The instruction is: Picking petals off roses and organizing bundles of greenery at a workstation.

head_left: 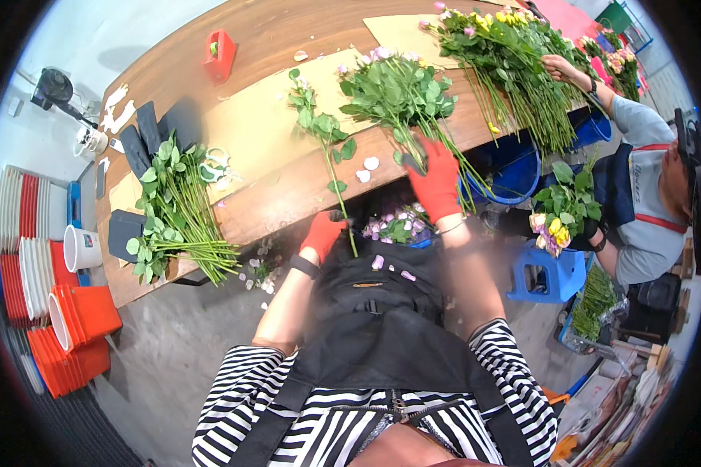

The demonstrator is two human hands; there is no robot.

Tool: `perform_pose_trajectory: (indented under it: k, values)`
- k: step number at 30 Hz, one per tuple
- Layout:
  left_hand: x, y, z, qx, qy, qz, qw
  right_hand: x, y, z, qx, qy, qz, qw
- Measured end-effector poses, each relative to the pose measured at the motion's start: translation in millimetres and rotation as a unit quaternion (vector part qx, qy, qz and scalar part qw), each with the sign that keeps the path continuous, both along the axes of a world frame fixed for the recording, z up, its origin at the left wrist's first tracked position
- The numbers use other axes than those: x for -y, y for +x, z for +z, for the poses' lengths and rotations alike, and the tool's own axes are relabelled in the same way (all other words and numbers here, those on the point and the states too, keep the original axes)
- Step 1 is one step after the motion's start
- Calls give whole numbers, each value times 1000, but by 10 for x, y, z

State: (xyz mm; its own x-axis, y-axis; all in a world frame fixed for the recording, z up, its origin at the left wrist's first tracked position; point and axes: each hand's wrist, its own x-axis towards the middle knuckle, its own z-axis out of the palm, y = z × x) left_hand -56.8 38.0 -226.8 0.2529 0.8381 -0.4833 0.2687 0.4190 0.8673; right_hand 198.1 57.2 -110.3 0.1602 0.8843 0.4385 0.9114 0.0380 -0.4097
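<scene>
My left hand [324,235], in a red glove with dark fingertips, is closed on the lower stem of a single rose [325,148]. That rose lies over the table's near edge, its pale head pointing away from me and its stem end hanging over my black apron. Farther right, my right hand [436,177], gloved alike, curls round stems of a leafy bunch of pale purple roses [397,89]; its fingertips are partly hidden among the leaves. Loose petals [371,163] lie on the wood between the single rose and the bunch.
Trimmed leafy stems [181,210] and green-handled scissors [215,165] lie on the table's left. A red tape dispenser [220,56] stands farther back. On the right, a co-worker [648,187] handles yellow roses [514,70] above blue buckets [514,183]. Below my hands sits a container of petals [397,224].
</scene>
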Motion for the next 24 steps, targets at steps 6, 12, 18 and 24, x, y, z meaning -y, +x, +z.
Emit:
perform_pose_trajectory:
  k: [6, 12, 18, 24]
  values:
    - [119, 412, 614, 233, -71, -95, 965, 78, -643, -631, -529, -235, 108, 808]
    - [41, 215, 836, 136, 28, -215, 967, 222, -489, -180, -639, -260, 96, 717]
    - [-554, -170, 1082, 220, 174, 221, 934, 855, -188, -217, -541, -194, 139, 806]
    - [-693, -337, 1517, 403, 175, 157, 884, 1315, -271, 139, -275, -214, 140, 927]
